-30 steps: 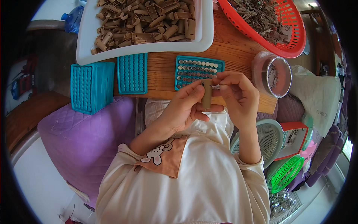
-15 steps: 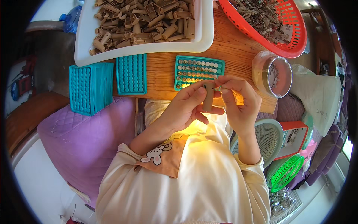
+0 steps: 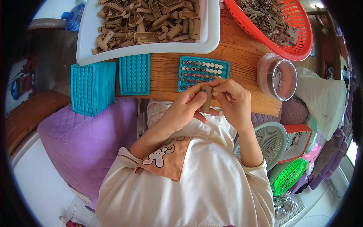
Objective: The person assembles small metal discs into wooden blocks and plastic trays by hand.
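Between my hands, above my lap, is a small brown plastic case (image 3: 206, 103), held roughly upright. Its dark inner or end detail is too small to make out. My left hand (image 3: 186, 108) grips it with the thumb along the front and fingers behind. My right hand (image 3: 235, 104) is pinched at the case's upper right edge; what its fingertips hold, if anything, is hidden. Just beyond the hands lies a teal tray (image 3: 204, 59) with rows of small round discs, some silvery, some white. The right fingers cover part of its near edge.
A white bin (image 3: 151, 49) full of brown plastic cases stands at the back left. Teal trays (image 3: 92, 89) are stacked at left, beside a single teal tray (image 3: 134, 75). A red basket (image 3: 261, 38) of scraps and a plastic-lined round tub (image 3: 264, 77) stand right.
My right hand has come left, its fingertips now against the case's edge. The case has shifted slightly left and down. A yellow glow over my lap and the disc tray is gone.
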{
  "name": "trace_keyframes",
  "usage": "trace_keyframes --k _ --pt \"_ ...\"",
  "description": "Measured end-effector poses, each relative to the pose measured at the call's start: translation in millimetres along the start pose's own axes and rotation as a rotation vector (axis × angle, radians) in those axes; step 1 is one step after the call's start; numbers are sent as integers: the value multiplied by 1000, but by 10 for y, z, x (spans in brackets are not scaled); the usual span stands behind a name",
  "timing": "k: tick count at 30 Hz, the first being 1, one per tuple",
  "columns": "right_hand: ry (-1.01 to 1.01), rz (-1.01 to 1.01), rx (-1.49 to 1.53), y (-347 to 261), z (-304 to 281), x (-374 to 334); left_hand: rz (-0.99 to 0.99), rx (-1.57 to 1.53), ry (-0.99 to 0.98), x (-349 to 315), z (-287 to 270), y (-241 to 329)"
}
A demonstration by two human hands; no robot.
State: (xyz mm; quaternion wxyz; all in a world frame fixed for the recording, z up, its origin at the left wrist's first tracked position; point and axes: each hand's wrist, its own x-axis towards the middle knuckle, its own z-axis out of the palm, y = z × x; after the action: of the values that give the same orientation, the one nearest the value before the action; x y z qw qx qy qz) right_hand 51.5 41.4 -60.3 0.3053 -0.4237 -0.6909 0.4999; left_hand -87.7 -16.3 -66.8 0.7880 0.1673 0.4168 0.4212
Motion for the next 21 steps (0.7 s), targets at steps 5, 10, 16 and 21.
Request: trace_keyframes --k 5,10,16,21 --pt "-22 62 96 36 -26 -32 -48 -43 -25 7 -19 -33" --pt "-12 106 234 -36 -83 27 32 -169 -79 49 21 -1" --pt "-4 -69 -36 -72 -49 69 65 -111 -35 54 38 6" --pt "-59 -82 -75 -23 -58 60 89 -66 -17 48 26 -7"
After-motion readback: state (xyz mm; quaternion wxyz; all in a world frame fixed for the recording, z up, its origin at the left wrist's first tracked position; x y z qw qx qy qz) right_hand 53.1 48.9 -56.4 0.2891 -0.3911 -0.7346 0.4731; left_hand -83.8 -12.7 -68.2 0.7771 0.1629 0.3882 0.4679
